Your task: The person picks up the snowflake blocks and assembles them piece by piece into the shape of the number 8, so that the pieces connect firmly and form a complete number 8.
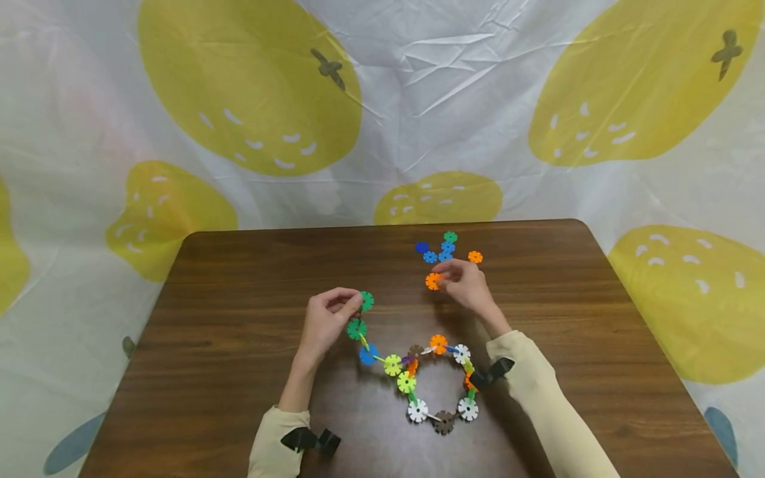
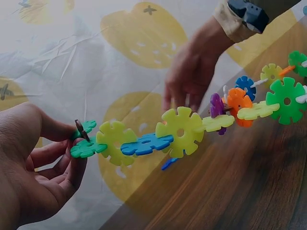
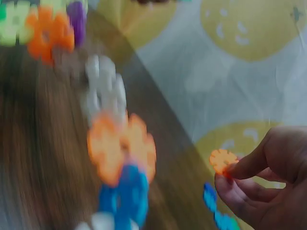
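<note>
My left hand (image 1: pixel 327 320) pinches the end of a chain of interlocking snowflake discs by a green disc (image 1: pixel 367 301). From there, green, blue and yellow discs (image 1: pixel 392 364) run down to a closed ring of discs, with white (image 1: pixel 468 409), brown (image 1: pixel 443 423) and orange (image 1: pixel 439 344) ones in it. In the left wrist view, a small brown disc (image 2: pixel 81 130) is slotted into the green ones at the fingertips. Farther back, my right hand (image 1: pixel 468 285) holds a single orange snowflake disc (image 1: pixel 433 281) between thumb and fingers, apart from the chain.
Near the table's back edge lie loose discs: a dark blue one (image 1: pixel 422 247), several lighter blue ones (image 1: pixel 429 257), a green one (image 1: pixel 450 236) and an orange one (image 1: pixel 475 257). Behind the brown wooden table (image 1: pixel 239 398) hangs a lemon-patterned cloth (image 1: pixel 394 119).
</note>
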`<action>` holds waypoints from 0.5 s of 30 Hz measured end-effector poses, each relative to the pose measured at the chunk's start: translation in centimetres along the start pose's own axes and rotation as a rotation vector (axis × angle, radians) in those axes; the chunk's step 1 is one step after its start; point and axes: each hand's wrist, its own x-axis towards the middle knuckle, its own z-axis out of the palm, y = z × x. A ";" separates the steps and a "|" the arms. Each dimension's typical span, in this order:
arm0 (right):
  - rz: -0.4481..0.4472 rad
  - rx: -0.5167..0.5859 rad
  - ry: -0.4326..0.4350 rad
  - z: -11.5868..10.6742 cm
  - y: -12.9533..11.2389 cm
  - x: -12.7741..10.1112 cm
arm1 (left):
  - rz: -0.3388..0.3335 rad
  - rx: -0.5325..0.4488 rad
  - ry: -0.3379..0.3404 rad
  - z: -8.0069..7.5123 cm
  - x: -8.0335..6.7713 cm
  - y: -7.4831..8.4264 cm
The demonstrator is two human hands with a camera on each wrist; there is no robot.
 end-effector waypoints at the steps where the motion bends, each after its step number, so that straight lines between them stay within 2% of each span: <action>1: -0.014 0.022 -0.017 0.2 -0.5 -0.2 | -0.002 -0.004 0.000 0.0 0.0 0.0; 8: -0.173 0.175 -0.138 1.7 -3.8 -1.1 | -0.010 0.007 0.012 0.3 0.0 0.0; 15: -0.236 0.282 -0.189 2.9 -6.3 -1.8 | -0.002 0.025 0.017 0.4 0.0 0.0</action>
